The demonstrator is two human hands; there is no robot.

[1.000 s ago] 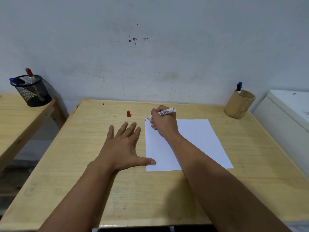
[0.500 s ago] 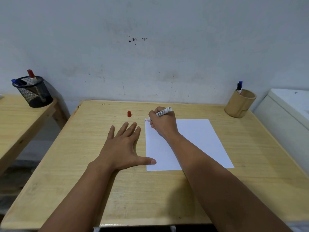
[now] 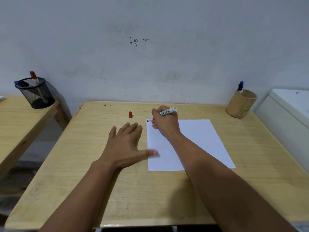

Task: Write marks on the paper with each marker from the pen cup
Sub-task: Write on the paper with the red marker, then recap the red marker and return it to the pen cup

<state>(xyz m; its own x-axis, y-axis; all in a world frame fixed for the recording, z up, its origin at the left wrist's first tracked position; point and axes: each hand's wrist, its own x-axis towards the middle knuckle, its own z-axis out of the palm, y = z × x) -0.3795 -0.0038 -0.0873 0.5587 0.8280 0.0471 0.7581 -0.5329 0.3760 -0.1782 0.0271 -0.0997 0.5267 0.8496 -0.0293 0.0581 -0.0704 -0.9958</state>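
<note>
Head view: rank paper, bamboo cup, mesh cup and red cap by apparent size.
1. paper, largest.
2-3. mesh cup and bamboo cup: look alike, and they sit at different distances, so I won't rank them.
4. red cap, smallest.

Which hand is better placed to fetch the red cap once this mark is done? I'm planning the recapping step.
Left. The left hand lies open, just short of the red cap; the right hand grips the marker.

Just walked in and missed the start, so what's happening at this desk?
A person is marking a sheet of paper with a marker gripped in the right hand, its tip at the sheet's far left corner, where small blue and red marks show. The left hand lies open, thumb at the paper's edge. A red cap stands on the table. A pen cup with more markers sits at the far right.
</note>
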